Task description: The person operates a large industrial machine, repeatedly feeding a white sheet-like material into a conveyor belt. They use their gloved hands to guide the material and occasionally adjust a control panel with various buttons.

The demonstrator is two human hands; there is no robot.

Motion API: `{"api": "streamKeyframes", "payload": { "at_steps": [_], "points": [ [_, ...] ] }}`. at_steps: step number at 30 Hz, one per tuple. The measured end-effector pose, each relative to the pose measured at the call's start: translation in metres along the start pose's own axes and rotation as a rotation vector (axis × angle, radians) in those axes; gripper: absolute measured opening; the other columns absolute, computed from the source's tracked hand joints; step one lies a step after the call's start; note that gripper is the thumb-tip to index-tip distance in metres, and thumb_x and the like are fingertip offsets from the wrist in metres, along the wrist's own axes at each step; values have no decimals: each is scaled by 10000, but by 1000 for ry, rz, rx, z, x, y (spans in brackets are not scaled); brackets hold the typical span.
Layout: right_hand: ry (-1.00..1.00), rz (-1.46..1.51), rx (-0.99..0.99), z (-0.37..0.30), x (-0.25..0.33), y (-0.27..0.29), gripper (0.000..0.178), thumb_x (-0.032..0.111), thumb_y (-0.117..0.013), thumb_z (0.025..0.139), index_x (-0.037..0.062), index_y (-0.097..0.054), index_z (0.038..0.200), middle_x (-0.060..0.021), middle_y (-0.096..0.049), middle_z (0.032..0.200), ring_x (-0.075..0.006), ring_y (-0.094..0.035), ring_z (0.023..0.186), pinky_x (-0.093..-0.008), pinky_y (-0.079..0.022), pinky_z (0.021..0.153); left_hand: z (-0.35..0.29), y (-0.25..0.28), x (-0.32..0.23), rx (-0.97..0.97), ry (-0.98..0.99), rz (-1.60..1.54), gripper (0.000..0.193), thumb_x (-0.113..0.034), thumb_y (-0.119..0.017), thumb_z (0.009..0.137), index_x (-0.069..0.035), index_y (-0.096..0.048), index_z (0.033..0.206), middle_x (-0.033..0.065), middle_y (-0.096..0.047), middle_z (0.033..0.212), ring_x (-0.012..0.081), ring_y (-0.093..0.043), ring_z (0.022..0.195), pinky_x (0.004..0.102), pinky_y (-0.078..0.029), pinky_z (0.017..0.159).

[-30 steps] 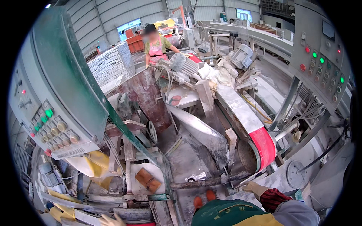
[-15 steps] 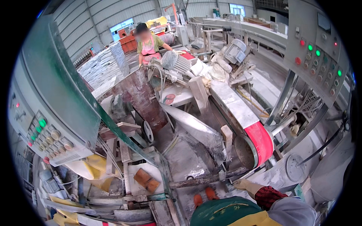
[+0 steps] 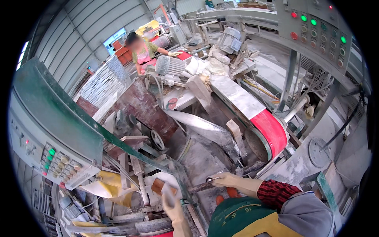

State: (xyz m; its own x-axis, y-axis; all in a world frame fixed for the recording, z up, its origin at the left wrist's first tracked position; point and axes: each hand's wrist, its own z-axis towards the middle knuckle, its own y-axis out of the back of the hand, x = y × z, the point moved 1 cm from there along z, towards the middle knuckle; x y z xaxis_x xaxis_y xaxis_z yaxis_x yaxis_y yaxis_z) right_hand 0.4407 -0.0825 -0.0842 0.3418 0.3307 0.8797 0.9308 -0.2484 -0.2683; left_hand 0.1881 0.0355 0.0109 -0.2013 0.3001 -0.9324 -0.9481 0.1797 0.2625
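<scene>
My left hand [image 3: 172,205], in a cream glove, reaches up from the lower edge. Its fingers are smeared by motion, beside a brown block [image 3: 158,186] on a pale board [image 3: 152,179]. A pale blur at the fingertips is too unclear to name. My right hand [image 3: 226,180], also gloved, has its fingers closed at a small dark ring-shaped piece [image 3: 209,179] over a rough wooden bar [image 3: 199,187]. The glove hides part of that piece.
A belt machine with a red end [image 3: 272,132] stands ahead right. Control cabinets flank me, one grey-green [image 3: 59,126] at left, another [image 3: 316,35] at right. Beyond a motor [image 3: 171,65], a co-worker [image 3: 144,55] in a pink apron leans over the machine.
My right hand has moved left from beside the belt's end to the ring-shaped piece. My left hand has come into view near the brown block. The view has turned slightly.
</scene>
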Motion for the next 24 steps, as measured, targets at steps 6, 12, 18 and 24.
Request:
{"api": "streamKeyframes", "payload": {
  "at_steps": [6,12,18,24],
  "points": [
    [544,267,-262,1,67,-47,644,9,-576,847,63,-290,1422,-95,-509,1265,-173,-518,1118,-294,-447,913,15,-123,-75,511,-485,102,579,-109,-725,720,34,-507,1236,257,-492,1274,388,-461,1207,409,-339,1042],
    [470,228,-542,-38,80,43,653,-84,-570,787,40,-345,1387,-83,-591,1148,-172,-569,1053,-294,-478,870,14,-105,-42,617,-612,310,641,-176,-751,735,12,-472,1280,284,-395,1367,405,-379,1287,419,-317,1062],
    [410,228,-1096,-50,102,159,807,-104,-521,749,162,-214,1447,-108,-576,1105,-242,-609,955,-349,-554,719,45,91,44,184,-131,633,514,-149,-687,745,24,-514,1196,218,-521,1217,349,-484,1149,422,-371,986],
    [481,283,-1308,-11,94,264,810,-98,-570,726,170,-267,1428,-106,-595,977,-216,-614,744,-333,-491,502,-57,234,72,-328,-483,1850,430,-414,-601,855,-52,-608,1086,189,-620,1030,374,-594,908,489,-503,716]
  ]
}}
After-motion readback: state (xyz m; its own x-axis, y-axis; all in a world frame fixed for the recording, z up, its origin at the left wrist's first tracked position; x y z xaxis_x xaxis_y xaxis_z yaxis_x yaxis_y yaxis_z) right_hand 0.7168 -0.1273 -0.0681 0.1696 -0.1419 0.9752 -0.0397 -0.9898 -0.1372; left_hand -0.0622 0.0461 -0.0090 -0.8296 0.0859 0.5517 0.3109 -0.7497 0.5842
